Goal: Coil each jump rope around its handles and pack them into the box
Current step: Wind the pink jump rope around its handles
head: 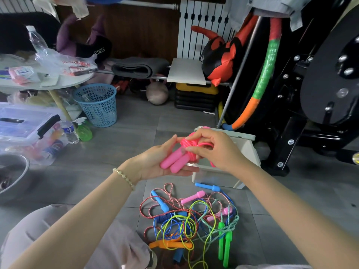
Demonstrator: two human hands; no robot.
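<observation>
Seated on the grey tiled floor [101, 171], a person works on one jump rope above a tangled pile of coloured jump ropes [191, 220]. The left hand [153, 164] lies palm up with fingers nearly straight, its grip open, cradling the pair of smooth pink plastic handles [174, 162] side by side. The right hand [217, 150] has its grip closed on the thin pink cord [189, 144], fingertips pinching the turns bunched around the handles' upper ends. A loose loop of cord runs out past the palm. Just behind both hands the pale plastic box [243, 135] stands on the floor; what it holds cannot be made out.

The bundle looks light, and the handles look rigid and slick, so they are probably best held together at mid-length. The cord appears springy and glossy, so turns may slide off the ends unless a thumb pins them while the tail is tucked. The wrap seems nearly finished, with the pile yet to be coiled.
</observation>
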